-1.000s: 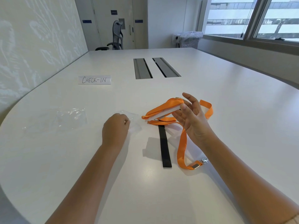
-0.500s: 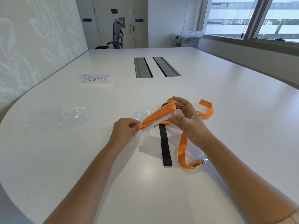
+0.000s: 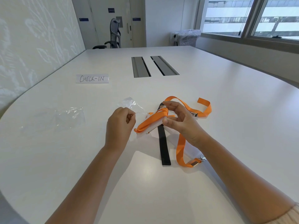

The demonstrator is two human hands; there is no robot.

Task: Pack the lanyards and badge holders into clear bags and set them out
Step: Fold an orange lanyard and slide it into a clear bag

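The left hand (image 3: pixel 120 122) pinches the clear bag (image 3: pixel 131 105) (its mouth lifted above the table (image 3: pixel 226 97)). The right hand (image 3: pixel 179 120) grips a folded orange lanyard (image 3: pixel 151 122) with a badge holder (image 3: pixel 155 127), just beside the bag.

My arms were bare from wrist to well above the forearm, and my left hand (image 3: pixel 120 122) and right hand (image 3: pixel 181 122) wore no gloves; I could make out no rings or watch on them. Only at the lower right corner did clothing show: the edge of a cream ribbed knit sleeve (image 3: pixel 291 215), pushed up high on my right arm. My left arm showed no sleeve at all.
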